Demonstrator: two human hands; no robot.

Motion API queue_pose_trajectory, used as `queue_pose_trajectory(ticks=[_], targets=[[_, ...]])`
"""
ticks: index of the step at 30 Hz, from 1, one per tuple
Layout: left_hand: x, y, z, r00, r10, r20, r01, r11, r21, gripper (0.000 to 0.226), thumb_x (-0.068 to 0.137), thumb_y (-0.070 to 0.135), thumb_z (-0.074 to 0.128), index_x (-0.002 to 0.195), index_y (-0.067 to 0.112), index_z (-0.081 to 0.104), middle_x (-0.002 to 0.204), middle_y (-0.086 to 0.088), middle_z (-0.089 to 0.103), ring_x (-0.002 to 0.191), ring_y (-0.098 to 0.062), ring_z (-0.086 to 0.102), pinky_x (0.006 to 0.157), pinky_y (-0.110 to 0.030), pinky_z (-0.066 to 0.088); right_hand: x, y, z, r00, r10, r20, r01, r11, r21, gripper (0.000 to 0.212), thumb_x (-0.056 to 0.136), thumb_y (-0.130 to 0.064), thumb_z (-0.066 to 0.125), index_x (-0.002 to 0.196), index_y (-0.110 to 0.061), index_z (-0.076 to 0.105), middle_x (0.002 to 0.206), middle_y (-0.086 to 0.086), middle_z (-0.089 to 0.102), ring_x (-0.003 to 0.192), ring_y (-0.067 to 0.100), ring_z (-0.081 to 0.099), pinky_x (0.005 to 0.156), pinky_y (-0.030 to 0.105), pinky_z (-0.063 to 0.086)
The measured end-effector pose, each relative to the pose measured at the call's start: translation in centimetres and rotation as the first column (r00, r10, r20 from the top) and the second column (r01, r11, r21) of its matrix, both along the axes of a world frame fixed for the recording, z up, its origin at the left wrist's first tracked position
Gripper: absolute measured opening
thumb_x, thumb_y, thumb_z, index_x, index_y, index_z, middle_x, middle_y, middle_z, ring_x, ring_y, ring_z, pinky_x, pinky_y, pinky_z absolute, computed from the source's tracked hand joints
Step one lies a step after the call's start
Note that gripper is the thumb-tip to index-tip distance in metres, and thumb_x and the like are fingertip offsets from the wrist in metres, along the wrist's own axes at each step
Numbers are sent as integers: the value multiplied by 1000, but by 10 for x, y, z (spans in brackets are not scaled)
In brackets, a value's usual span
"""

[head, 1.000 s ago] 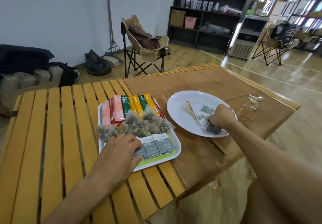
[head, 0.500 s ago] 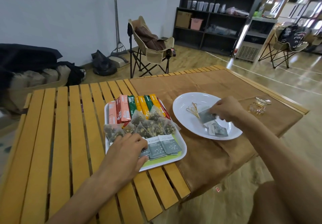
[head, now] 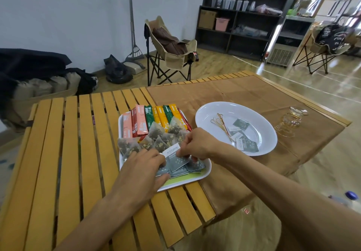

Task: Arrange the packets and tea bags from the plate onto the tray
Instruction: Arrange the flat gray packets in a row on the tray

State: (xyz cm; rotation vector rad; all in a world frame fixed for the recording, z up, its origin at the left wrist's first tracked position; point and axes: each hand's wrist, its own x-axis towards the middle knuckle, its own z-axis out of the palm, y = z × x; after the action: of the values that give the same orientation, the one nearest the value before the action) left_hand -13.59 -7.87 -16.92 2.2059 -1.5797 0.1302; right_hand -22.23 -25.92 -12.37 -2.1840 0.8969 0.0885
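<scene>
Slatted yellow wood forms the surface point(head: 64, 153) before you, its right half covered by a brown cloth point(head: 244, 98); behind it stand a folding chair point(head: 170, 55), a dark shelving unit point(head: 240, 22) and a white wall.

Tray point(head: 201, 174): white, rectangular, set on the slats at the cloth's edge. Its far row holds upright stick packets point(head: 154, 120) in pink, red, green and orange, lying side by side. Pyramid tea bags point(head: 156, 133) fill the middle row. Grey-green flat sachets point(head: 179, 164) overlap along the near edge.

Your left hand point(head: 140, 168) lies palm-down over the tray's near left corner, fingers fairly straight and pressing on the sachets there. Your right hand point(head: 197, 145) reaches across from the right, fingers curled, pinching one grey-green sachet point(head: 172, 152) with a white label end; that sachet sits tilted on top of the near-row sachets.

Plate point(head: 214, 110): white, round, resting on the cloth just right of the tray. On it remain several grey-green sachets point(head: 244, 137), loosely overlapped toward its near right side, and a small bundle of thin sticks point(head: 220, 123) with looped ends.

Glass cups point(head: 291, 122): a small clear stack stands on the cloth to the right of the plate, apart from it.
</scene>
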Motion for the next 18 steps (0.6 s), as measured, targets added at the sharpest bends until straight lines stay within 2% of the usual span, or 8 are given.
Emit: queue_pose_trajectory(ticks=[5, 9, 13, 16, 18], targets=[[-2, -2, -1, 1000, 6, 18, -6, 1000, -20, 31, 78, 63, 61, 92, 35, 56, 92, 18, 53, 86, -5, 46, 78, -26, 43, -2, 1, -8, 999, 45, -19, -47, 996, -79, 20, 83, -26, 79, 73, -10, 72, 65, 1, 71, 50, 7, 63, 54, 18, 50], [-6, -7, -2, 1000, 0, 7, 0, 999, -38, 37, 78, 61, 64, 102, 34, 59, 102, 16, 56, 94, -7, 47, 81, -25, 40, -2, -2, -4, 997, 76, -19, -77, 992, -98, 20, 83, -26, 78, 80, -7, 74, 76, 5, 74, 59, 10, 65, 60, 22, 54], [-11, -15, -3, 999, -43, 30, 43, 999, 11, 46, 83, 56, 61, 121, 30, 62, 125, 11, 58, 113, -10, 47, 92, -29, 36, -9, -24, 11, 998, -15, 53, 22, 990, -136, 15, 82, -17, 76, 76, -3, 73, 76, 12, 74, 50, 10, 60, 58, 27, 54], [-11, -15, -6, 999, -52, 11, 52, 999, 5, 42, 85, 53, 61, 119, 28, 65, 121, 11, 61, 110, -10, 49, 91, -29, 37, -25, -57, 19, 991, -124, 58, 135, 960, -247, 9, 80, -11, 73, 74, -4, 74, 75, 13, 74, 54, 16, 64, 64, 31, 57], [-10, -15, -6, 998, -60, 13, 60, 998, -1, 37, 85, 51, 62, 114, 28, 66, 115, 12, 62, 105, -10, 49, 88, -28, 38, -40, -82, 18, 980, -198, -1, 185, 917, -353, 7, 79, -4, 68, 82, -2, 73, 79, 15, 74, 63, 24, 70, 73, 37, 61]])
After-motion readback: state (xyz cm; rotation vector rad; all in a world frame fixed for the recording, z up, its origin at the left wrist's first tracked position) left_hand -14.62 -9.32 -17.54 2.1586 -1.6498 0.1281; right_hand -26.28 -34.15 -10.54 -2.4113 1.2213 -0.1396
